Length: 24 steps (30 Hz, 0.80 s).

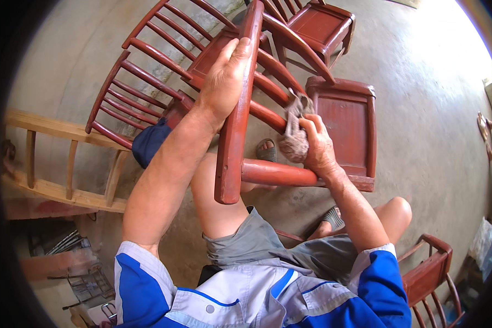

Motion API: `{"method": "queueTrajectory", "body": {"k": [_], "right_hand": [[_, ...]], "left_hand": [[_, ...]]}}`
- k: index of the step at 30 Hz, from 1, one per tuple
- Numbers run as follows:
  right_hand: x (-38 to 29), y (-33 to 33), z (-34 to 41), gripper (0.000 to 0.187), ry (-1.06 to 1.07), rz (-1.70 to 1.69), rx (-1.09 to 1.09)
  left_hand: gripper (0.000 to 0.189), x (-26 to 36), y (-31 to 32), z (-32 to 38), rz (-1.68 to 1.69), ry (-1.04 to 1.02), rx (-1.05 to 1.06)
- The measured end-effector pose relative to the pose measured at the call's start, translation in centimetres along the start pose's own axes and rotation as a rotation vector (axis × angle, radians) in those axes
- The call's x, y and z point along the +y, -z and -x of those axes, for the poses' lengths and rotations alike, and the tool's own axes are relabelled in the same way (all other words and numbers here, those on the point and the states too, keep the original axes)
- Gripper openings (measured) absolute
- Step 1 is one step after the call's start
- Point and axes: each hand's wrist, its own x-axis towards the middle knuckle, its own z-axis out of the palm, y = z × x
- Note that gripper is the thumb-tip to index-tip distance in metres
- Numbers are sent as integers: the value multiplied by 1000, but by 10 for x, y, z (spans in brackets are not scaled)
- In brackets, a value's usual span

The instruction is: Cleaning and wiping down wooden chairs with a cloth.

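Observation:
Right before me stands a red-painted wooden chair with a spindle back and a panelled seat (343, 131). My left hand (228, 78) grips the thick top rail (238, 123) of its back, thumb lying along the wood. In my right hand (317, 145) is a crumpled greyish-brown rag (296, 137). The rag presses against the lower part of the back spindles (270, 115), close to the seat. The nearest outer post (279, 172) runs from the rail towards the seat, passing by my right wrist. My right fingertips are partly hidden by the rag.
More red chairs stand around: one at the far side (320, 26), spindle-backed ones at left (137, 92), another at lower right (428, 274). A dark blue cloth (151, 141) hangs by the left chairs. A bare wooden ladder-like frame (69, 164) lies at left. Plastic bags (486, 246) sit at right.

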Motion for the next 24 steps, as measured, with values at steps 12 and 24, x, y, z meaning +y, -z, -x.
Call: {"method": "queueTrajectory", "body": {"k": [12, 24], "right_hand": [[56, -8, 27, 58, -192, 269, -288], [-143, 23, -78, 51, 16, 325, 86]], "left_hand": [[60, -7, -5, -14, -85, -56, 50], [64, -5, 3, -7, 105, -33, -25]]}}
